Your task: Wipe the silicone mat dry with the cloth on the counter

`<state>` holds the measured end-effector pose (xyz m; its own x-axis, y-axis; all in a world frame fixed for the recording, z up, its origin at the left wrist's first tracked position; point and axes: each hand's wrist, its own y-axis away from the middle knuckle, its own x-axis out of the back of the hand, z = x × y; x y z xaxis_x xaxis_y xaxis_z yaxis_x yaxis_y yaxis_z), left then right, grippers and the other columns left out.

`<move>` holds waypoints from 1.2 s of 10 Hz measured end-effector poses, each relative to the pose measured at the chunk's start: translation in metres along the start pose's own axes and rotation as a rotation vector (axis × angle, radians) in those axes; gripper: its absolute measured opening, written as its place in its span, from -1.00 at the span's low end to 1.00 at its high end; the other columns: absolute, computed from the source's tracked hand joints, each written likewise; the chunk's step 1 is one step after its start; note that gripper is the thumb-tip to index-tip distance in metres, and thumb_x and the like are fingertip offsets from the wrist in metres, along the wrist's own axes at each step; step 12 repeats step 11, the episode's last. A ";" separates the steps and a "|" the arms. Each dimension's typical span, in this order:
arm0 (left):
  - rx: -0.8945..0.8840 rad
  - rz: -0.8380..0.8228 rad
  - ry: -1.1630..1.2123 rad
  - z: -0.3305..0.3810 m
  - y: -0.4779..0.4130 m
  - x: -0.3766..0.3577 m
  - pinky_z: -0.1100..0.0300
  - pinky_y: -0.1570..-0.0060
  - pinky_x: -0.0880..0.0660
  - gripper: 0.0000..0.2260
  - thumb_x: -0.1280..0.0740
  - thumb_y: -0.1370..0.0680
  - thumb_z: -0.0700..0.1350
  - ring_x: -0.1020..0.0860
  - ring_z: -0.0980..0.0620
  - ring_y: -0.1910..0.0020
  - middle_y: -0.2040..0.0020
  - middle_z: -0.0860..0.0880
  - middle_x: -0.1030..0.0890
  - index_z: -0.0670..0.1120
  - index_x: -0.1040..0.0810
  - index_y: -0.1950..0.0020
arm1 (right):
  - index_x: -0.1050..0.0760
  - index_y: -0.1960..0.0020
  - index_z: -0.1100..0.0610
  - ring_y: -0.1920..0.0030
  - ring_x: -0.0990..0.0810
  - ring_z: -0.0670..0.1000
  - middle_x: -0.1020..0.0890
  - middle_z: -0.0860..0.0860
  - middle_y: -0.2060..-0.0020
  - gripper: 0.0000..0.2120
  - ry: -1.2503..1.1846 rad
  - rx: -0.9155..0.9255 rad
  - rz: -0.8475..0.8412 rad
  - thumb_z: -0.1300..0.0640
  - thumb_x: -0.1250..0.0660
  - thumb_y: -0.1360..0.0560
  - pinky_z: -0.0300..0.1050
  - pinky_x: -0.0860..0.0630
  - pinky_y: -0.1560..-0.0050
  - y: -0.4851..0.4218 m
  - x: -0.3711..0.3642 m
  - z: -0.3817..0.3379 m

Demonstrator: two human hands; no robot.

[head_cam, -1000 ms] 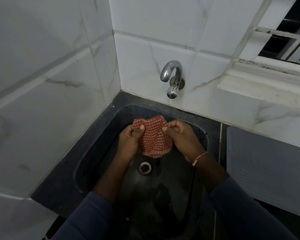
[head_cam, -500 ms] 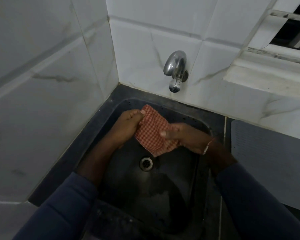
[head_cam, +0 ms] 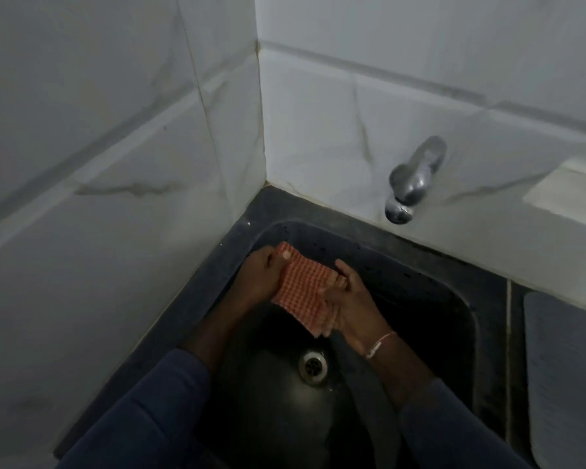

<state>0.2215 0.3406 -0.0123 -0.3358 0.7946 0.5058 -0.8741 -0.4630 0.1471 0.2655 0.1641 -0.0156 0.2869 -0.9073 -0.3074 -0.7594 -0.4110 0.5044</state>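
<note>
Cloth (head_cam: 301, 289) (red-checked) above sink (head_cam: 437, 309)

Long dark navy sleeves cover both arms; the left sleeve (head_cam: 142, 411) and right sleeve (head_cam: 454, 431) end on the forearms, leaving the left hand (head_cam: 257, 279) and right hand (head_cam: 349, 308) bare. A thin whitish band (head_cam: 379, 345), possibly with red thread, circles the right wrist.

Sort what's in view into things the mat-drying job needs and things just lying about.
Job: checked cloth, gripped by left hand and right hand; silicone mat, far right.
Lying about: tap, sink, drain.
</note>
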 end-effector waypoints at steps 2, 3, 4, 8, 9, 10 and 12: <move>-0.109 0.083 -0.232 -0.001 -0.087 0.026 0.16 0.13 -0.40 -0.73 -0.27 -0.61 -0.04 -0.60 -0.15 0.02 -0.02 -0.22 -0.65 -0.23 -0.59 -0.10 | -0.32 -0.46 0.05 -0.21 -0.56 0.06 -0.52 0.09 -0.29 -0.47 0.210 0.266 0.126 0.32 -0.31 -0.54 0.10 -0.55 -0.21 -0.068 -0.048 -0.024; -0.209 0.211 -0.356 0.022 -0.129 0.044 0.09 0.01 -0.44 -0.70 -0.29 -0.59 -0.04 -0.57 -0.20 -0.06 -0.09 -0.25 -0.61 -0.24 -0.54 -0.19 | -0.29 -0.49 0.09 -0.28 -0.51 0.03 -0.49 0.03 -0.31 -0.51 0.255 0.378 0.084 0.26 -0.28 -0.58 0.02 -0.49 -0.29 -0.106 -0.069 -0.047; -0.329 0.222 -0.572 0.023 -0.154 0.037 -0.07 -0.17 -0.44 -0.54 -0.18 -0.57 -0.01 -0.49 -0.27 -0.18 -0.20 -0.30 -0.52 -0.28 -0.42 -0.35 | -0.21 -0.53 0.14 -0.37 -0.42 0.09 -0.42 0.10 -0.39 -0.45 0.415 0.371 0.106 0.20 -0.29 -0.59 -0.07 -0.37 -0.35 -0.142 -0.074 -0.054; -0.437 -0.102 -0.866 -0.051 -0.178 0.003 -0.20 -0.36 -0.31 -0.45 -0.01 -0.61 0.10 -0.40 -0.26 -0.38 -0.40 -0.31 -0.41 -0.25 -0.41 -0.41 | 0.14 -0.60 0.07 -0.57 0.23 0.06 0.13 0.06 -0.59 -0.42 1.727 0.562 0.023 -0.05 0.03 -0.66 0.13 0.25 -0.52 -0.174 -0.050 -0.019; -0.409 -0.135 -0.893 -0.050 -0.180 0.007 -0.21 -0.36 -0.21 -0.42 0.01 -0.61 0.12 -0.40 -0.29 -0.37 -0.39 -0.32 -0.41 -0.27 -0.40 -0.41 | 0.14 -0.60 0.08 -0.57 0.23 0.06 0.15 0.07 -0.59 -0.39 1.775 0.498 -0.020 -0.08 0.02 -0.65 0.17 0.22 -0.53 -0.170 -0.053 -0.025; -0.385 -0.163 -0.812 -0.039 -0.180 0.012 -0.17 -0.39 -0.20 -0.29 0.03 -0.53 0.21 -0.36 -0.34 -0.39 -0.41 -0.37 -0.35 -0.31 -0.33 -0.44 | 0.05 -0.59 0.06 -0.58 0.13 0.07 0.06 0.08 -0.59 -0.40 1.743 0.480 -0.047 -0.11 -0.01 -0.64 0.18 0.13 -0.52 -0.153 -0.051 -0.040; -0.366 -0.228 -0.751 -0.011 -0.154 0.012 -0.02 -0.31 -0.32 -0.33 -0.07 -0.53 0.23 -0.42 -0.28 -0.32 -0.35 -0.33 -0.43 -0.31 -0.40 -0.37 | -0.05 -0.58 0.07 -0.56 -0.02 0.12 -0.08 0.12 -0.57 -0.42 1.723 0.523 -0.008 -0.11 -0.05 -0.63 0.15 0.05 -0.51 -0.117 -0.037 -0.045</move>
